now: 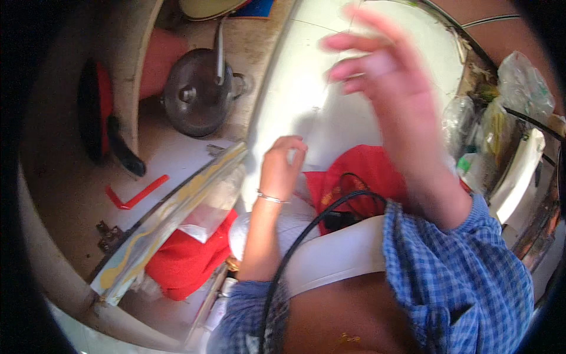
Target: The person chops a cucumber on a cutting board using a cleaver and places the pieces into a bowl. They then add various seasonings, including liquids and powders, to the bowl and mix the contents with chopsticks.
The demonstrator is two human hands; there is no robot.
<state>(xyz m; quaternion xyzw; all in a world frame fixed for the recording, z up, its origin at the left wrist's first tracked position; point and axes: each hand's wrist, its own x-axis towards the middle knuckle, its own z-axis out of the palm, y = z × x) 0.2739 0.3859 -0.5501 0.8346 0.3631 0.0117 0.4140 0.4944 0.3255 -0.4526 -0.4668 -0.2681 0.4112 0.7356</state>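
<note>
My right hand (pixel 376 57) is raised at the upper right, blurred, its fingers apart and curled a little, with nothing seen in it. Below and to its left, my left hand (pixel 284 155) hangs over the white tiled floor (pixel 305 57), thumb and fingers bent towards each other; whether it holds something small cannot be told. A thin metal bracelet (pixel 272 198) is on the left wrist. To the left, inside an open cabinet, a dark round pot lid with a knob (pixel 199 99) lies nearest to the left hand. Red cloth (pixel 369 163) lies by my lap, under a black cable (pixel 305 234).
A cabinet door (pixel 177 217) stands open at the left. Inside the cabinet are a red and black pan (pixel 104 110) and a bent red strip (pixel 137 194). Clear plastic bags (pixel 524 84) lie at the right. Another red cloth (pixel 190 261) lies below the door.
</note>
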